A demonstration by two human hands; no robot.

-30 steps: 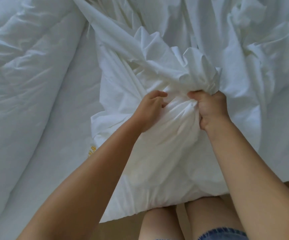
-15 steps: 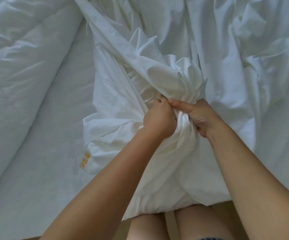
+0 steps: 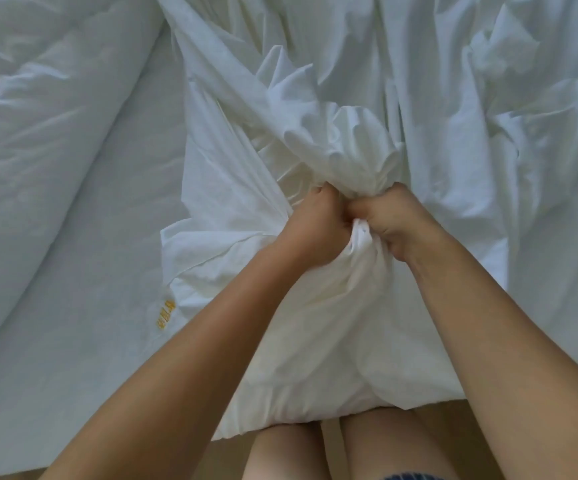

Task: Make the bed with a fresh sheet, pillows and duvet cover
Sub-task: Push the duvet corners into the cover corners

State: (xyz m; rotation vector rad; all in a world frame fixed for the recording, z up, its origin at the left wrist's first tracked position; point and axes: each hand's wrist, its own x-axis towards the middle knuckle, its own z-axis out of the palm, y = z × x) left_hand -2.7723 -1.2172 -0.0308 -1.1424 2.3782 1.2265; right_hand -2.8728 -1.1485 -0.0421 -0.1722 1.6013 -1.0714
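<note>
Bed-making under way: a person's left hand (image 3: 310, 230) and right hand (image 3: 398, 220) clench side by side, knuckles all but touching, on a gathered neck of white cover (image 3: 343, 147). Both sets of fingers curl tight into the cloth, pinching the bunch. Beyond the fingertips the loose cover fans away across the bed, its longest fold running ahead and to the left; on the wrist side a padded bulge (image 3: 315, 341) (some filling already inside, by its look) hangs toward the person's legs. Neither hand sits nearer the slack, so the next pull probably runs straight along that fold. A puffy quilt (image 3: 38, 133) lies well left of the left hand
</note>
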